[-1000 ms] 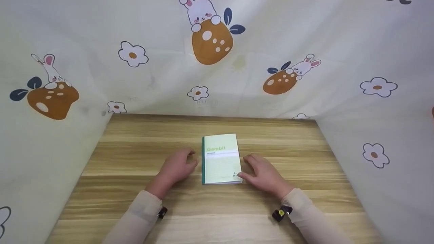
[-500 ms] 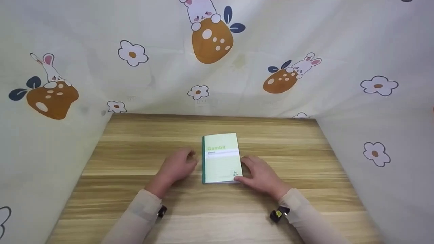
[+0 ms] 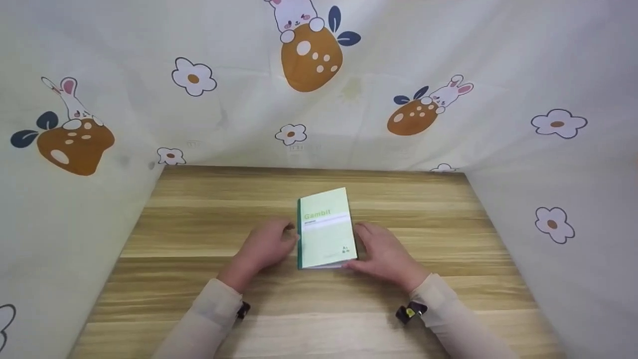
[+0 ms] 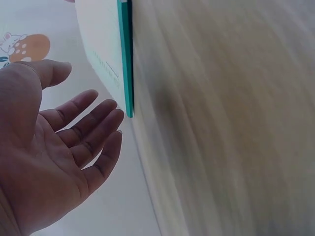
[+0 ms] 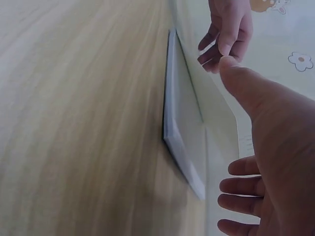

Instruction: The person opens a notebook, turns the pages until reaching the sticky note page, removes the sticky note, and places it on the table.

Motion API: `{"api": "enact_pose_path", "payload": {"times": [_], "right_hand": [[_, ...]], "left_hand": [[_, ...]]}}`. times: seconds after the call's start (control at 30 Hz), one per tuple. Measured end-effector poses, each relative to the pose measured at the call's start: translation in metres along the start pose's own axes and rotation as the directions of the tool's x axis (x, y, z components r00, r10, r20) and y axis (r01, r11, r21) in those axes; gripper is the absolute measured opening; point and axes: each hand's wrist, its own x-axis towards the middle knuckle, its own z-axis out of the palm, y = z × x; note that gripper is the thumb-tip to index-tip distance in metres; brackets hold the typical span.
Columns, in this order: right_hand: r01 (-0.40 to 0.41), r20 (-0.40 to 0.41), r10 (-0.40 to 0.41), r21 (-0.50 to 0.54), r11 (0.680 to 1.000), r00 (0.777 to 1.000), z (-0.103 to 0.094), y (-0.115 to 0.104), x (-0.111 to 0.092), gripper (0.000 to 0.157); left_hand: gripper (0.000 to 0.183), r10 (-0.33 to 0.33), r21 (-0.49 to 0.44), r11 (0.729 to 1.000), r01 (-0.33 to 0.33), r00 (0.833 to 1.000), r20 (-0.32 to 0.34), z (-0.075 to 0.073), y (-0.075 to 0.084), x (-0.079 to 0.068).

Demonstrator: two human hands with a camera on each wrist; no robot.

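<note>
A pale green notebook (image 3: 324, 234) with "Gambit" on its front lies on the table, its teal spine (image 4: 126, 59) to the left. Its cover tilts up along the right side, leaving a gap above the pages (image 5: 184, 155) at the lower corner. Right at that corner is the thumb of my right hand (image 3: 386, 257), its fingers beside the right edge. In the right wrist view, this hand's thumb and fingers stand apart. My left hand (image 3: 269, 244) is close beside the spine, fingers loosely bent and holding nothing; the left wrist view shows its palm.
The wood-grain table (image 3: 209, 199) is bounded at the back and sides by a pale cloth (image 3: 239, 109) printed with rabbits, fruit and flowers. A small black device (image 3: 411, 312) sits at the right wrist, another (image 3: 242, 310) at the left.
The notebook's cover has risen along its right side. My left hand has shifted right, nearer the spine, and my right hand has moved slightly left to the lower corner.
</note>
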Motion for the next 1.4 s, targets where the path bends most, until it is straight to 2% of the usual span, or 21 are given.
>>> {"api": "enact_pose_path", "payload": {"times": [0.43,0.67,0.93,1.2,1.4], "right_hand": [[-0.012,0.014,0.012,-0.008,1.000,1.000,-0.014,-0.014,0.011,0.104],[-0.032,0.035,0.032,-0.013,0.999,0.999,-0.021,-0.022,0.015,0.105],[-0.024,0.046,0.026,-0.027,0.999,0.999,-0.025,-0.030,0.022,0.106],[0.025,0.027,-0.024,-0.030,0.999,0.999,-0.027,-0.035,0.028,0.102],[0.041,0.030,-0.041,-0.020,0.999,0.999,-0.027,-0.037,0.031,0.102]], "left_hand": [[0.037,0.101,-0.010,0.995,-0.101,0.995,0.019,0.002,0.025,0.006],[0.041,0.109,-0.052,0.993,-0.109,0.994,0.005,0.006,0.042,0.008],[0.050,0.099,-0.090,0.990,-0.105,0.993,-0.064,0.014,0.063,0.012],[0.082,0.116,-0.031,0.992,-0.123,0.977,-0.177,0.027,0.080,0.013],[0.081,0.090,-0.020,0.995,-0.096,0.978,-0.189,0.029,0.085,0.011]]}}
